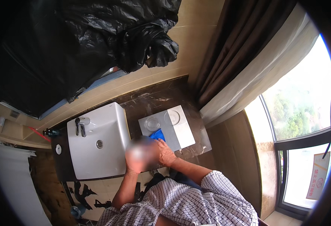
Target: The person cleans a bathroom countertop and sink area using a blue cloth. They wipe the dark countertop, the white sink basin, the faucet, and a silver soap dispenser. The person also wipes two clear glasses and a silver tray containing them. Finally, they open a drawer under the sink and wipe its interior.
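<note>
Above the front edge of the dark vanity counter, my two hands are close together. A blurred patch hides most of my left hand (pixel 135 165) and whatever is between the hands. My right hand (pixel 166 154) is at the right of this patch, its fingers on a blue cloth (pixel 158 135) that runs into the blur. Just beyond the cloth, a round clear glass (pixel 152 123) rests on a grey and white board (pixel 178 137). A second clear round glass piece (pixel 172 117) lies on the board's far side.
Left of the hands is a white basin (pixel 97 161) with a chrome faucet (pixel 82 127). A dark bottle (pixel 51 132) stands past it. Black plastic sheeting (pixel 97 34) hangs over the wall mirror. At right are curtains (pixel 233 56) and a window (pixel 292 113).
</note>
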Demonstrator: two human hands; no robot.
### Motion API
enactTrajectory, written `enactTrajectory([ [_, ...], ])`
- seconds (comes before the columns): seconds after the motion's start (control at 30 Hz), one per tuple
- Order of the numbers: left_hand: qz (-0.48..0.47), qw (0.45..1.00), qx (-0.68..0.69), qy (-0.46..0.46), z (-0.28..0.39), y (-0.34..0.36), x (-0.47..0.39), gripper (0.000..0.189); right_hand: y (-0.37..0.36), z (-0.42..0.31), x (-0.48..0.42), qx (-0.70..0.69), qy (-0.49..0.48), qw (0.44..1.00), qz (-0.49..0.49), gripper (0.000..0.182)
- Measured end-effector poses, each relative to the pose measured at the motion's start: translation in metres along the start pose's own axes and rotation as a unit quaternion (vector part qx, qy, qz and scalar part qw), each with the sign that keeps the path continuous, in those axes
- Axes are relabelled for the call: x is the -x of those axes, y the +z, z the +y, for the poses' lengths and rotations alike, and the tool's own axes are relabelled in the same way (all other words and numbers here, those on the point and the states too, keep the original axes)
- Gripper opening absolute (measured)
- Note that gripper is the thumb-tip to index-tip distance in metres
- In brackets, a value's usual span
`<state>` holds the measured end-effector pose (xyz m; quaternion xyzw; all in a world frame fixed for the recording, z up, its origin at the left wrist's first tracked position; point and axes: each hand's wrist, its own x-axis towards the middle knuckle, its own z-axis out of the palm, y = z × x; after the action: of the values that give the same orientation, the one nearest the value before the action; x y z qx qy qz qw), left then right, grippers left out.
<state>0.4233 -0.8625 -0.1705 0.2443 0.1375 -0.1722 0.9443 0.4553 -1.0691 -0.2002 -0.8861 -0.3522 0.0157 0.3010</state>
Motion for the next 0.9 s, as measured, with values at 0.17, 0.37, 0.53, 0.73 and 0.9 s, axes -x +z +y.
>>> enactTrajectory([
  [0.17, -0.071, 0.954, -0.292, 0.009, -0.036, 0.021, -0.029, 0.031, -0.063, 0.026, 0.054, 0.098, 0.144, 0.979, 0.108, 0.053],
  [0.37, -0.150, 0.934, -0.319, -0.063, -0.070, -0.001, -0.078, 0.030, -0.083, 0.033, 0.084, 0.132, 0.253, 0.946, 0.157, 0.051],
  [0.53, -0.032, 0.988, -0.097, -0.113, -0.048, 0.046, -0.058, 0.040, -0.064, 0.005, 0.073, 0.132, 0.297, 0.930, 0.174, 0.054],
  [0.73, 0.046, 0.977, -0.210, -0.012, -0.011, 0.020, -0.031, 0.051, -0.012, -0.049, 0.037, 0.074, 0.219, 0.961, 0.149, 0.054],
  [0.9, 0.079, 0.962, -0.259, 0.014, 0.023, -0.001, 0.002, 0.054, 0.021, -0.079, 0.011, 0.054, 0.166, 0.977, 0.126, 0.053],
])
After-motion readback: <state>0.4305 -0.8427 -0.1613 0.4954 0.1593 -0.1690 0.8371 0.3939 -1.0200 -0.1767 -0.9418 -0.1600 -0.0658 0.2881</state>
